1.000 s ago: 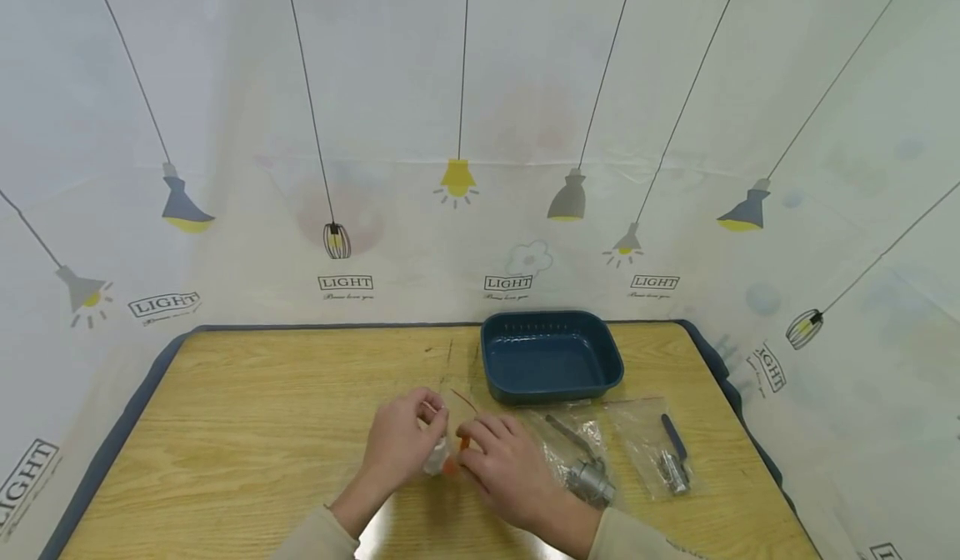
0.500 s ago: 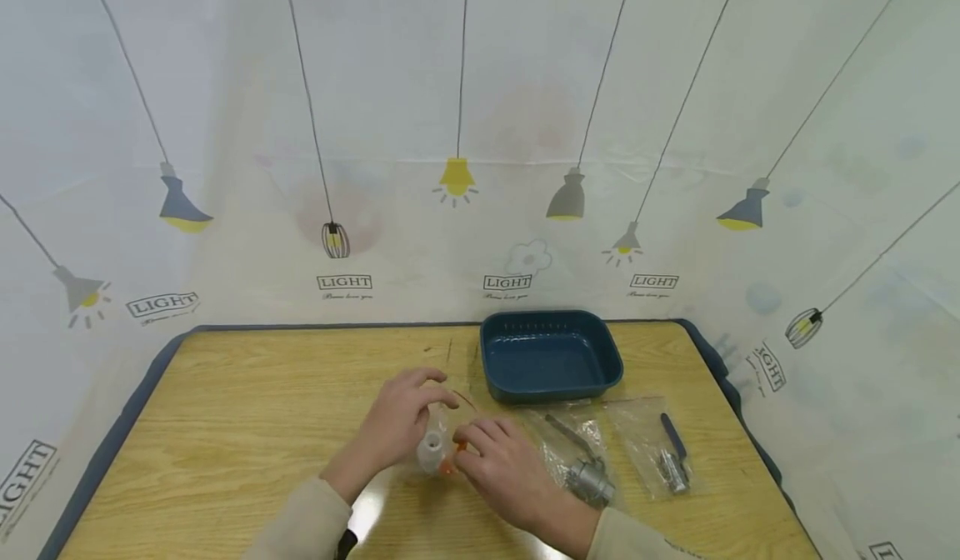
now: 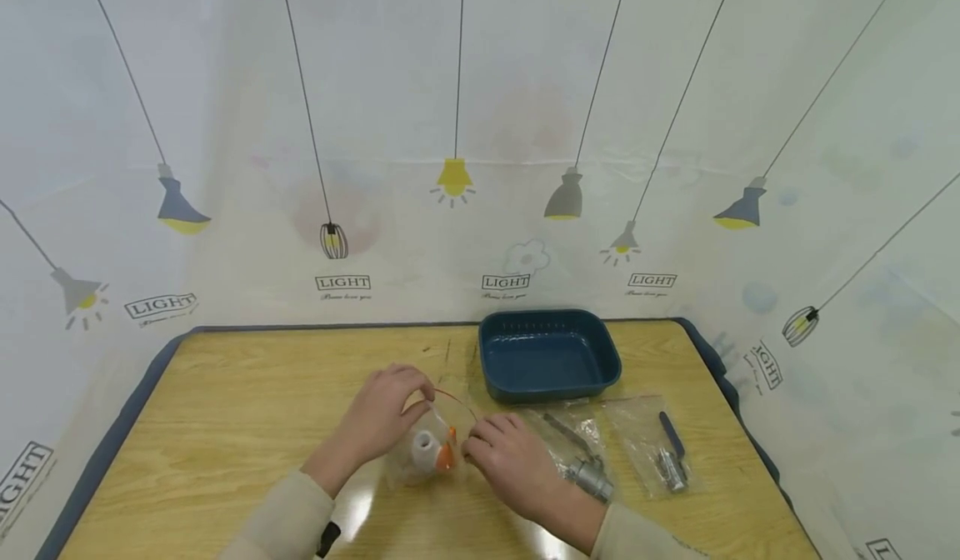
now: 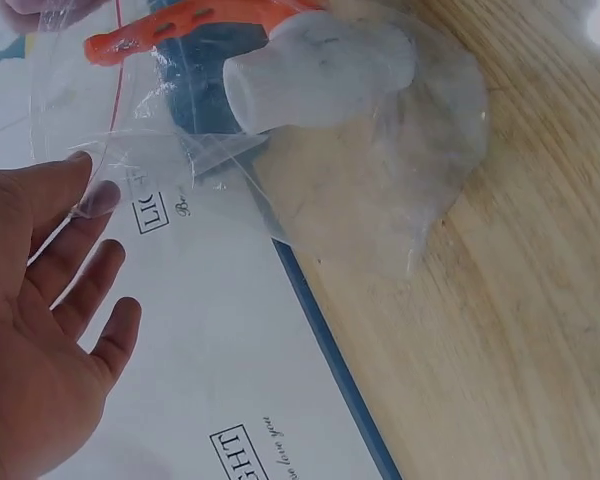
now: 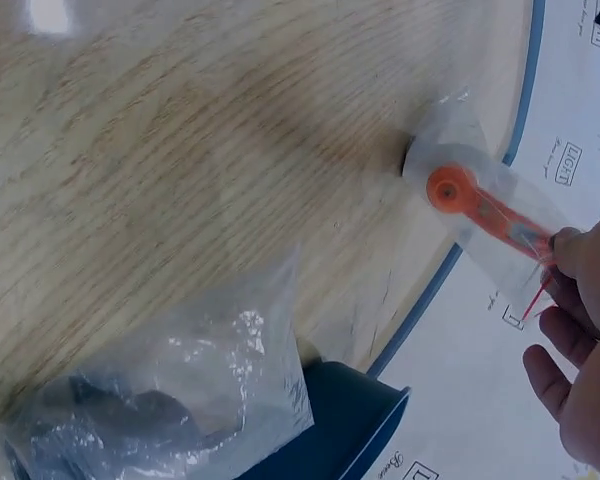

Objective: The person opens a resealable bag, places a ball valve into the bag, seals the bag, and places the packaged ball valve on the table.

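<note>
A clear zip bag (image 4: 340,195) with a red strip along its mouth hangs between both hands, just above the table. Inside it is a white plastic valve (image 3: 425,450) with an orange lever handle (image 5: 500,222). My left hand (image 3: 382,410) pinches one end of the bag's mouth between thumb and index finger, the other fingers loosely bent. At the opposite end of the mouth, my right hand (image 3: 510,464) pinches the bag close to the tip of the handle. The valve's round opening faces up in the head view.
A dark blue basin (image 3: 551,387) stands at the back of the wooden table (image 3: 255,410). Right of my right hand lies a clear bag with a metal valve (image 3: 591,478). Beside that, another bag holds a metal fitting (image 3: 672,470) and a dark blue handle (image 3: 672,433).
My left hand let its grip loosen, shifted left and now pinches the bag's mouth, stretching the red strip. The valve in the bag moved slightly left. My right hand stayed nearly in place.
</note>
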A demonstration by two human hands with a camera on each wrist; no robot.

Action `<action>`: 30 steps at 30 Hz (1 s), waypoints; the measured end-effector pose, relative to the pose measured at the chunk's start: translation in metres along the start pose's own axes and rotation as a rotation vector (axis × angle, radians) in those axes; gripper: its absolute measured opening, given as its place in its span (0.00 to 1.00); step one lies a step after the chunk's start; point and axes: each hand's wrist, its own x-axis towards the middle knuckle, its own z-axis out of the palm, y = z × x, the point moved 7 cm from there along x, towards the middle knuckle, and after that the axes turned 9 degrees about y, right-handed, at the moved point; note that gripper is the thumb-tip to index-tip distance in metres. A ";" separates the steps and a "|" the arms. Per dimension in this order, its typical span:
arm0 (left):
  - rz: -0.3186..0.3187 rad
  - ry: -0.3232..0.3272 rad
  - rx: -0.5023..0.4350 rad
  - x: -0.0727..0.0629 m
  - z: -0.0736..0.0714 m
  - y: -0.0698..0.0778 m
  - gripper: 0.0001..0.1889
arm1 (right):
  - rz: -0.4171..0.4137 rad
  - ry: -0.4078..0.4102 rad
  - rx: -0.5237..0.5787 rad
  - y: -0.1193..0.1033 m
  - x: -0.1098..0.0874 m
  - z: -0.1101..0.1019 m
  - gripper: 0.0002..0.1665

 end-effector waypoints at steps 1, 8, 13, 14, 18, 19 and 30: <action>0.000 0.001 0.004 -0.001 -0.002 -0.001 0.05 | 0.006 -0.005 0.009 0.002 0.000 0.000 0.06; 0.074 0.043 0.044 -0.008 -0.022 0.003 0.05 | 0.041 0.012 0.027 0.016 0.008 -0.009 0.06; 0.141 0.066 0.045 -0.012 -0.037 0.012 0.07 | 0.031 0.015 -0.008 0.025 0.019 -0.017 0.07; 0.152 0.064 0.045 -0.013 -0.039 0.014 0.07 | 0.024 0.014 -0.012 0.026 0.022 -0.019 0.07; 0.187 0.040 0.031 -0.014 -0.044 0.022 0.08 | -0.010 0.016 -0.038 0.033 0.030 -0.025 0.06; 0.193 0.036 0.027 -0.014 -0.045 0.023 0.08 | -0.015 0.020 -0.043 0.035 0.031 -0.027 0.06; 0.040 -0.061 -0.104 -0.014 -0.041 0.019 0.13 | -0.033 0.008 -0.058 0.051 0.032 -0.034 0.09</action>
